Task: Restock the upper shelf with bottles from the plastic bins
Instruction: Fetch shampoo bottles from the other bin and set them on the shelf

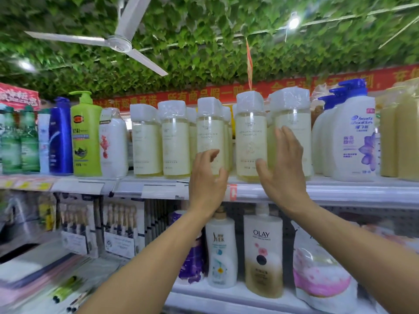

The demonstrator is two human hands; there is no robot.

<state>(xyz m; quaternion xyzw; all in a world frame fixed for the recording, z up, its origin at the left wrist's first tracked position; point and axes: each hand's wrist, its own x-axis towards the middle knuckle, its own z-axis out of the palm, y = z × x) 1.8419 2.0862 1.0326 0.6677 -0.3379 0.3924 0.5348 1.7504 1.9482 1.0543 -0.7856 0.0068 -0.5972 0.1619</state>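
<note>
Left hand (207, 177) spread against a pale bottle (210, 137), right hand (283, 168) spread (empty) beside another, upper shelf (340, 191)

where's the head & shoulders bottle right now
In the head view, the Head & Shoulders bottle stands on the upper shelf, right of the pale yellow bottles and the right hand.

Both hands (207, 177) (283, 168) raised, fingers spread
</note>
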